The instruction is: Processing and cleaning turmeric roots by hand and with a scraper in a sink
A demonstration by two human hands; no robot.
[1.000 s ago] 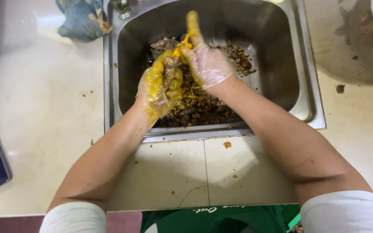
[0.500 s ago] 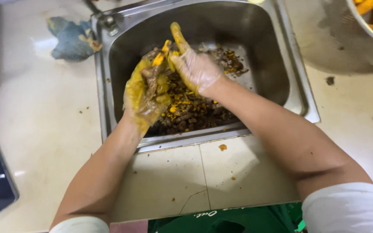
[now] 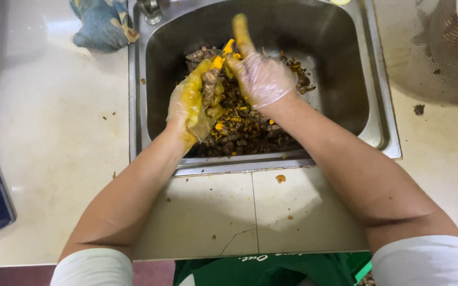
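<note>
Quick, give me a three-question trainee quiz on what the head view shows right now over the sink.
1. True or false: both hands are over the steel sink.
2. Which hand wears the glove stained deep yellow? A) left hand B) right hand
3. Fill in: the brown root with the orange peeled end is gripped in the ___ hand.

Key:
1. True. They work above the pile of peelings in the basin.
2. A. The right glove is mostly clear, yellow only at the fingertips.
3. Left. The right hand's fingers meet the root's orange end; whether they hold a tool cannot be told.
</note>
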